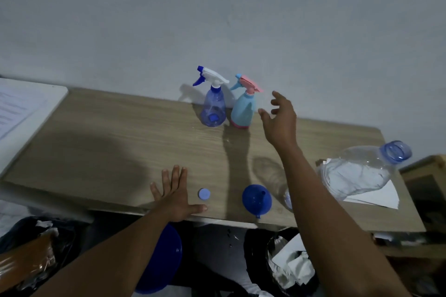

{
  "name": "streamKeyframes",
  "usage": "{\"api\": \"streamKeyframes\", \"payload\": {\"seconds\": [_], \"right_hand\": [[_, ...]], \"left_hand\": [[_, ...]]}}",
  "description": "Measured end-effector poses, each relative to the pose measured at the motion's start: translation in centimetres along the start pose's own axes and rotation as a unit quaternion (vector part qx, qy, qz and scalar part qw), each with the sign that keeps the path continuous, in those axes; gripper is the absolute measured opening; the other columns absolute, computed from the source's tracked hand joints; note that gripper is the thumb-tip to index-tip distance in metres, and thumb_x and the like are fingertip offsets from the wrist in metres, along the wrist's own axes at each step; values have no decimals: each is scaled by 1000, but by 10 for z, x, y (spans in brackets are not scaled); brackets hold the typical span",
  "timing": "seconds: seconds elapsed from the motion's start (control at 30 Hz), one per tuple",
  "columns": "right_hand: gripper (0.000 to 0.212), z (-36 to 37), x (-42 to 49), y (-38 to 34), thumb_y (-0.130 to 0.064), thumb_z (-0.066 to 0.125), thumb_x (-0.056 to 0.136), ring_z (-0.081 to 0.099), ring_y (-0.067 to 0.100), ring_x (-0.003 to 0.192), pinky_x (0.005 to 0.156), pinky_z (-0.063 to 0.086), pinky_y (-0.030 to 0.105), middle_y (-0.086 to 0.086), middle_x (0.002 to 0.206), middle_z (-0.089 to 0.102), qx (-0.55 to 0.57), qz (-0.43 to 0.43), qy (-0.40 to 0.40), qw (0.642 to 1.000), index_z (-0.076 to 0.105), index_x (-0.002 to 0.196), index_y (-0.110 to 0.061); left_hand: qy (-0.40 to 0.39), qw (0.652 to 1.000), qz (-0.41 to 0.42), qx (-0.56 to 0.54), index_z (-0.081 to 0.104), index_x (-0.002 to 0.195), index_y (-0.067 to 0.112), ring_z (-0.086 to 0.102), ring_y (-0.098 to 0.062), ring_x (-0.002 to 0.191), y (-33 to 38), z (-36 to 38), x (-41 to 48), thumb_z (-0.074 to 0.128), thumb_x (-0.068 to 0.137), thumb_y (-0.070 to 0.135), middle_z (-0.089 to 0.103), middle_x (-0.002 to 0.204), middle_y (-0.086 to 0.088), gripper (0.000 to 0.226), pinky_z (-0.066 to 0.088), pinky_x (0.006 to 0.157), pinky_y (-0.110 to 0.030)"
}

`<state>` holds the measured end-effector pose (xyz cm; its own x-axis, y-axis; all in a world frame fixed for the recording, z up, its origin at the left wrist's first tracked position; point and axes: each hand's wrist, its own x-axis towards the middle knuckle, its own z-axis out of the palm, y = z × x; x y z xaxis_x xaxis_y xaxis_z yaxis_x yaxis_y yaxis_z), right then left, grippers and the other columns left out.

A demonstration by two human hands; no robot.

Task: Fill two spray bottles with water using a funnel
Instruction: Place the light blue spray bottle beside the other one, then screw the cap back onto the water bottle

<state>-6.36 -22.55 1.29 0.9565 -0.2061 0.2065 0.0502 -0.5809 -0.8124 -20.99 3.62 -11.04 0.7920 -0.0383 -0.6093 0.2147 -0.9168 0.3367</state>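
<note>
Two spray bottles stand side by side at the back of the wooden table [120, 142], against the wall: a clear blue one [214, 110] with a white and blue trigger head, and a light blue one [243, 111] with a pink head. My right hand [280, 118] is raised with fingers apart just right of the light blue bottle, not touching it. My left hand [173, 196] lies flat on the table's front edge. A blue funnel [257, 199] rests near the front edge, with a pale blue cap [204, 193] to its left. A large clear water bottle [359, 171], uncapped, stands at the right.
White papers [376, 196] lie under the water bottle at the right. A white board with printed sheets [21, 108] sits at the left. Below the table are a blue round object [161, 258], a bin with crumpled paper [292, 265] and dark bags [31, 248].
</note>
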Motion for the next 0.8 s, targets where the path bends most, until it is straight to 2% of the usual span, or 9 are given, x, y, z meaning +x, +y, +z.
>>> {"api": "streamKeyframes", "payload": {"seconds": [0.07,0.17,0.23,0.3,0.37,0.5,0.6,0.67,0.8], "right_hand": [[55,-5,-31,8,-11,70,90,55,13,99,75,40,2,8,126,56,2,-8,0,1000,49,141,-12],[46,-5,-84,19,-8,68,90,56,12,89,75,43,14,6,117,58,2,-6,-5,1000,55,134,-11],[41,5,-121,28,-5,67,89,54,6,77,73,44,20,4,109,58,-3,-18,-46,999,59,128,-11],[39,19,-153,36,-2,62,89,52,-1,76,73,41,11,-1,108,57,-22,-18,-115,993,61,126,-13],[38,33,-173,38,-1,57,92,55,2,84,77,39,4,0,115,56,-37,-1,-199,979,61,128,-11],[45,61,-189,42,-5,58,92,59,20,114,101,46,28,5,128,54,-62,-1,-328,943,57,136,-18],[50,78,-187,39,-17,61,91,53,26,122,102,46,38,5,134,52,-98,-29,-349,931,54,141,-24],[50,87,-184,35,-23,54,95,47,31,123,100,47,44,6,140,48,-158,-63,-366,915,49,144,-26],[43,95,-185,37,-22,54,94,46,31,118,91,48,39,2,138,49,-248,-135,-355,891,55,137,-27]], "left_hand": [[1,1000,1,-2,-36,145,31,-47,-24,136,0,0,-1,56,59,90,-54,139,10,139,-25,109,-61],[7,1000,2,0,-34,146,31,-44,-24,138,0,0,-2,56,58,90,-52,141,10,139,-23,110,-61],[12,1000,3,-3,-33,146,30,-43,-25,139,1,1,-3,55,60,90,-50,145,9,137,-21,110,-61],[17,1000,6,-3,-32,147,29,-43,-25,139,1,6,-6,53,65,87,-49,146,7,131,-21,111,-61],[20,1000,12,1,-30,148,28,-43,-26,138,3,14,-11,51,73,84,-48,147,5,124,-21,112,-61],[24,999,25,19,-31,148,27,-45,-27,137,1,28,-22,51,79,77,-46,150,2,118,-23,111,-59],[30,998,31,48,-31,148,29,-47,-25,134,-5,32,-23,52,82,71,-47,150,1,114,-22,113,-58],[28,998,34,51,-31,148,29,-47,-25,133,-7,31,-21,52,84,69,-47,150,1,112,-22,113,-57],[22,998,35,47,-30,148,31,-47,-25,134,-8,30,-20,57,82,66,-48,149,3,115,-25,111,-56]]}}
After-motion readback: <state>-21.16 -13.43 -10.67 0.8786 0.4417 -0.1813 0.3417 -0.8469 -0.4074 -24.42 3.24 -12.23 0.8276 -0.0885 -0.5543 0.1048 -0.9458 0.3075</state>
